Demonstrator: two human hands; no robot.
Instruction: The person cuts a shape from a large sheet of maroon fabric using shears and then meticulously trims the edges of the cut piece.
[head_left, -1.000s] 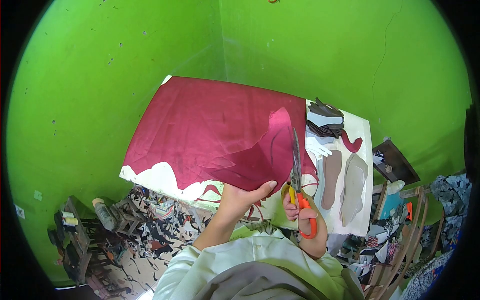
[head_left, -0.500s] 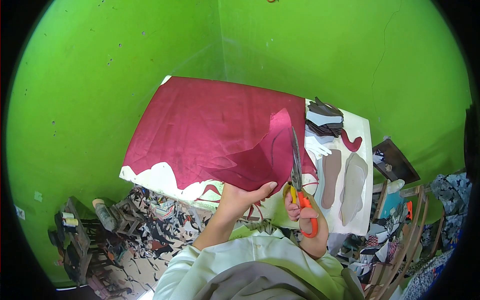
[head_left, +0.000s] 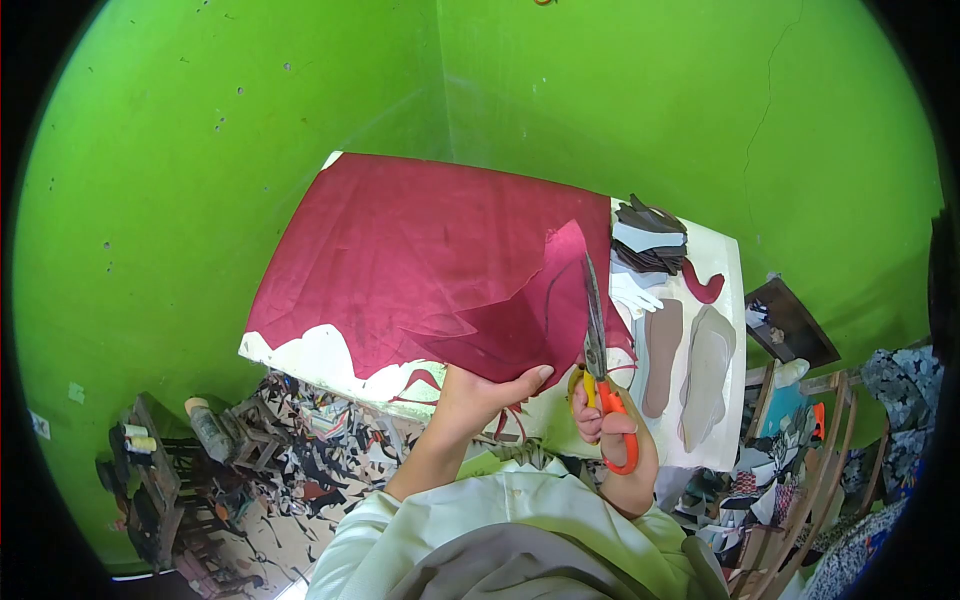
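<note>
My left hand pinches the lower edge of a maroon piece of fabric, thumb on top. The piece is raised above the table, its upper tip pointing away from me, and a dark curved line is drawn on it. In my right hand are scissors with orange and yellow handles. Their long blades point away from me along the piece's right edge and look nearly closed. Beneath lies a large maroon sheet with a curved cut-out at its lower left.
The white table carries a stack of dark cut pieces, a curved maroon scrap, a brown sole-shaped piece and pale sole-shaped pieces. Scraps litter the floor. Green walls stand behind the table.
The tip of the maroon piece has shifted slightly to the right. The scissors have moved very little, and both hands keep their hold.
</note>
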